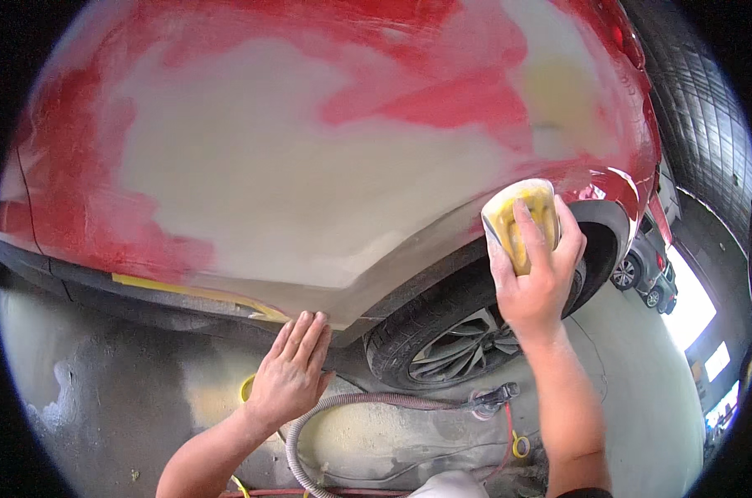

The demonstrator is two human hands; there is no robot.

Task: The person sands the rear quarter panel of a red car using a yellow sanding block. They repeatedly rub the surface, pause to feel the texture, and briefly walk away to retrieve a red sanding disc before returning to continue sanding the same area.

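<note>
A red car's rear side panel (251,174) fills the upper view, with a large dull grey-beige patch sanded through the red paint. My right hand (537,290) grips a yellow sanding block (502,217) with a pale, dusty edge, its fingers wrapped over the back. The block lies at the upper edge of the wheel arch (430,278). Dust whitens the fingertips. My left hand (291,369) is stretched out, fingers extended and side by side, with the tips on the panel's lower corner just ahead of the wheel (467,349).
Yellow masking tape (181,288) runs along the dark sill, its end loose by my left hand. On the dusty floor lie a ribbed hose (363,400), a power sander (490,400) joined to it, and a yellow ring (520,446). Other cars (645,264) stand at the right.
</note>
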